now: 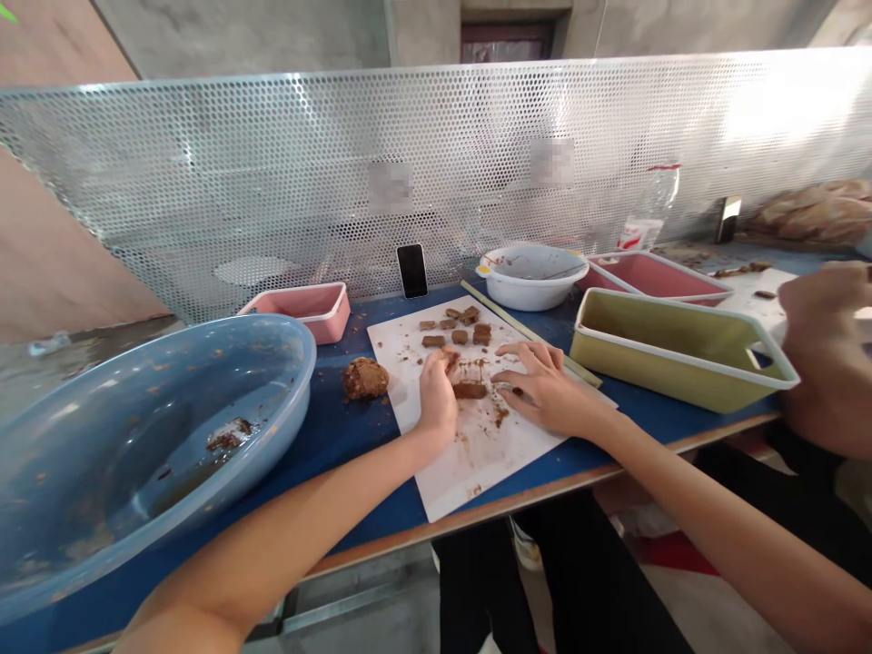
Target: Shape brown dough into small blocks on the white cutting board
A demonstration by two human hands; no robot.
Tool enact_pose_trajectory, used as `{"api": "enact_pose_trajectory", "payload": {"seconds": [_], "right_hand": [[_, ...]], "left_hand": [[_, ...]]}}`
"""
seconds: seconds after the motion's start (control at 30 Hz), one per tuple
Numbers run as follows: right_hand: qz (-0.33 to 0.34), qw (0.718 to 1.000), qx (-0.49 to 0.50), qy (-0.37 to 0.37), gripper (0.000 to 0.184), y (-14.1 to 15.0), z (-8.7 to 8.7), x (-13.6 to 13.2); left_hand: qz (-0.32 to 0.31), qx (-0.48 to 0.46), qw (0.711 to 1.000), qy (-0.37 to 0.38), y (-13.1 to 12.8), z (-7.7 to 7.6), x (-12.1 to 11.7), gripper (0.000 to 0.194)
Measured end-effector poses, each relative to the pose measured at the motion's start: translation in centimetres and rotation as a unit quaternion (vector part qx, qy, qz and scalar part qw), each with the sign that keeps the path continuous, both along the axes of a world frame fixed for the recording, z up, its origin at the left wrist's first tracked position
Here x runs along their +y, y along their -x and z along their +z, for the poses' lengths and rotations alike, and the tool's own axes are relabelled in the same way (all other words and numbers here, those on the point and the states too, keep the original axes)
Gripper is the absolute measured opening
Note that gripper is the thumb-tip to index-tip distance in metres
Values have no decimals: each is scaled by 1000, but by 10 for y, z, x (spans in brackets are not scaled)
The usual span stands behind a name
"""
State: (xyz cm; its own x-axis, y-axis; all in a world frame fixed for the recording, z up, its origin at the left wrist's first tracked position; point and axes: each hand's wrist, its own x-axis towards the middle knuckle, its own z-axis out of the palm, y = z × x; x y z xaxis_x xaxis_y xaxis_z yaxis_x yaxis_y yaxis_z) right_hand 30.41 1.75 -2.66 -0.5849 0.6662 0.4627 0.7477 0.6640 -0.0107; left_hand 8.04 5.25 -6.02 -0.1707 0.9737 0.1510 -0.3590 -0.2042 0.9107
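Observation:
On a white sheet (442, 481) smeared with brown lies a short brown clay-like roll (470, 391), between my two hands. My left hand (438, 400) stands on its edge at the roll's left end, fingers pointing forward and partly hidden, with brown on the fingertips. To the right of the roll, my right hand (545, 386) rests low over the sheet with fingers spread and holding nothing. Several short cut brown pieces (460, 336) lie farther back on the sheet. A rough brown lump (366, 378) sits left of the sheet.
At the left stands a large blue basin (279, 363) with brown residue inside. Behind are a pink bin (333, 313), a propped phone (411, 271) and a white bowl (531, 295). A pale stick (504, 318), a green bin (668, 368) and another person's hand (817, 309) are rightward.

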Motion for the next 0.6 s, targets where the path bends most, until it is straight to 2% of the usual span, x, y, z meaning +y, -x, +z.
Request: {"api": "enact_pose_trajectory", "payload": {"seconds": [0.07, 0.17, 0.27, 0.37, 0.47, 0.6], "right_hand": [[3, 1000, 16, 18, 29, -1, 1, 0], [34, 997, 37, 52, 29, -3, 11, 7], [98, 987, 34, 119, 34, 2, 27, 26], [166, 965, 33, 200, 49, 13, 36, 52], [180, 951, 56, 246, 67, 24, 35, 68], [182, 942, 66, 275, 75, 28, 26, 67]], "left_hand": [[30, -6, 999, -13, 2, 6, 3, 11], [31, 2, 1000, 2, 9, 16, 8, 12], [20, 3, 1000, -7, 16, 26, 13, 15], [16, 22, 999, -39, 23, 32, 17, 18], [16, 40, 999, -34, 27, 32, 19, 20], [22, 39, 999, 0, 29, 26, 23, 20]]}}
